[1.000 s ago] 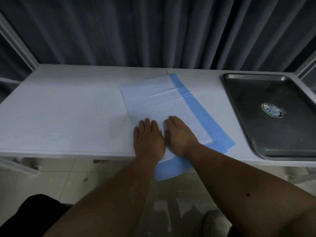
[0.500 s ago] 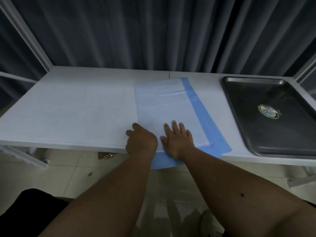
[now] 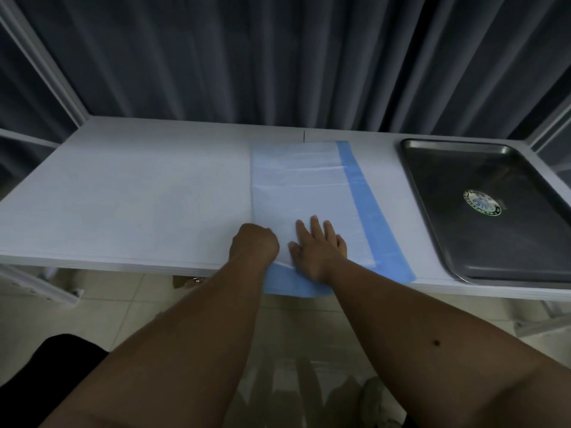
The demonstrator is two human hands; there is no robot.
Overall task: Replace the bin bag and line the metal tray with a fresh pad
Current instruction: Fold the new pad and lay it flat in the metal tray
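A folded pad (image 3: 304, 186), white on top with a blue border along its right side, lies in the middle of the white table (image 3: 123, 196); its near blue end hangs over the front edge. My left hand (image 3: 255, 244) is curled at the pad's near left edge and seems to pinch it there; the fingertips are hidden. Flat on the pad just to the right, my right hand (image 3: 318, 248) presses down with straight fingers. The metal tray (image 3: 463, 236) sits bare at the table's right end, with a round sticker (image 3: 482, 202) inside it.
Dark curtains hang right behind the table. White frame bars (image 3: 46, 72) rise at the back left and back right corners. Below the front edge is a pale tiled floor, with a dark shape (image 3: 61, 350) at the lower left.
My left hand went from flat on the pad to curled at its left edge. My right hand stayed flat on the pad. The view shifted, so the pad now appears straighter.
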